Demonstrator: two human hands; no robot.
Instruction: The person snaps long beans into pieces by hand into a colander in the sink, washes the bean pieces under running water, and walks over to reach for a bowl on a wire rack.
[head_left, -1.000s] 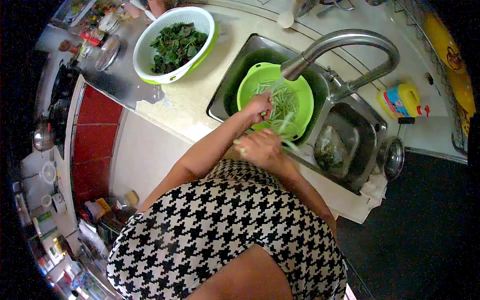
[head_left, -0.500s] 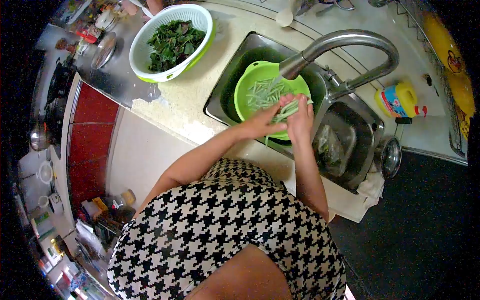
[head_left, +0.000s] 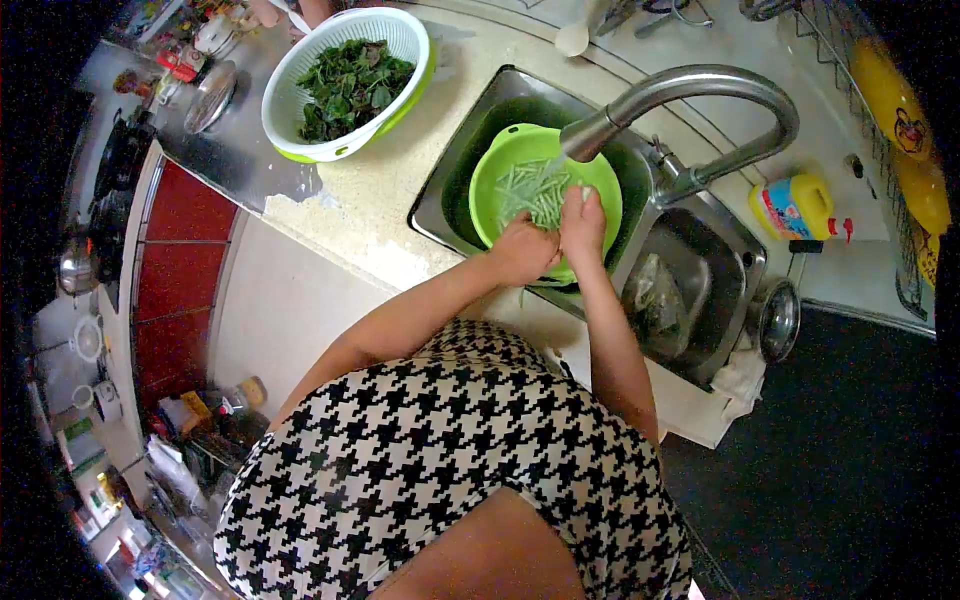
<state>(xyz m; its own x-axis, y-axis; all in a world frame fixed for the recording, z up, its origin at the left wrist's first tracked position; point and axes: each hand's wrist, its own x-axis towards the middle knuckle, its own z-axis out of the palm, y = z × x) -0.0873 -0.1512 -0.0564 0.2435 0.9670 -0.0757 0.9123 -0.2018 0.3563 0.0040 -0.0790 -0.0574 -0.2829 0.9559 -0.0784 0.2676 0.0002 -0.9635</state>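
Observation:
Cut green beans (head_left: pixel 540 188) lie in water in a light green basin (head_left: pixel 484 180), which stands in the left sink bowl. Water runs into it from the curved metal faucet (head_left: pixel 598 130). My left hand (head_left: pixel 526 250) is closed at the basin's near side, with long bean ends showing below it. Close beside it, my right hand (head_left: pixel 583 225) is closed too, and a pale bean end shows at its fingertips. Most of what lies inside both fists is hidden.
A white colander (head_left: pixel 277 100) of dark leafy greens stands on the left counter. In the right sink bowl (head_left: pixel 715 240) lies a clear plastic bag (head_left: pixel 657 300). A yellow bottle (head_left: pixel 795 207) and a metal bowl (head_left: pixel 778 318) are at the right.
My hands have come down from holding a bunch of beans up above the basin. The left hand has turned and closed into a fist; both are now lower, over the basin's near side.

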